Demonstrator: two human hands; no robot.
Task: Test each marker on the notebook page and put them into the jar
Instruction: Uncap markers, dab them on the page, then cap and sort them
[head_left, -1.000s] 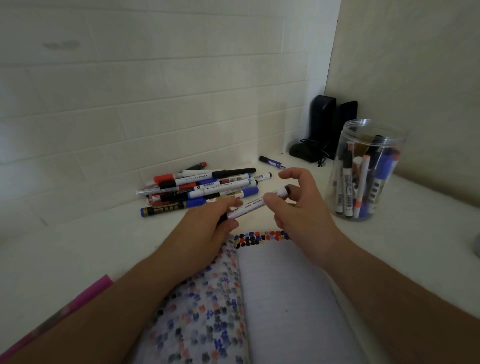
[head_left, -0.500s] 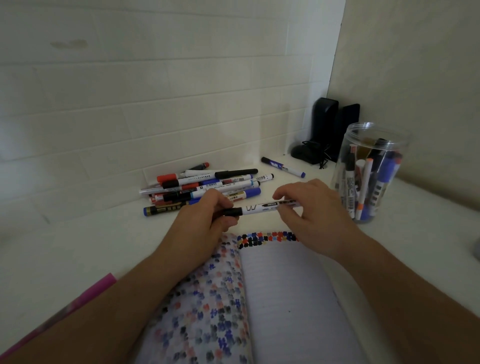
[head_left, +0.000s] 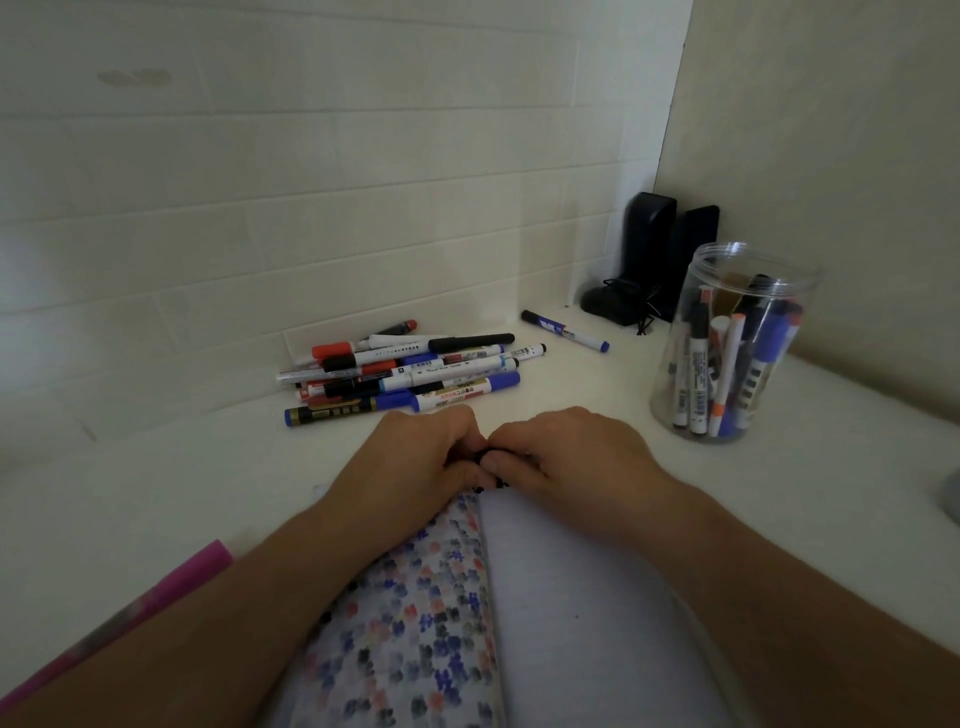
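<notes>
My left hand (head_left: 415, 462) and my right hand (head_left: 576, 457) meet just above the top edge of the open notebook (head_left: 571, 613). Both grip one marker (head_left: 483, 457) between them; only a small black bit of it shows between the fingertips, the rest is hidden in the fists. A pile of several markers (head_left: 405, 374) lies against the tiled wall behind my hands. One blue-capped marker (head_left: 566, 331) lies alone further right. The clear plastic jar (head_left: 727, 338) stands at the right, open, with several markers upright inside.
Two black speakers (head_left: 654, 254) with a cable stand in the corner behind the jar. A pink strip (head_left: 156, 603) lies at the lower left beside my left forearm. The notebook's patterned cover (head_left: 415, 623) folds out to the left of the lined page.
My hands have drawn together along the marker; its white barrel, visible before between them, is now hidden inside my fingers. Both hands sank slightly toward the notebook.
</notes>
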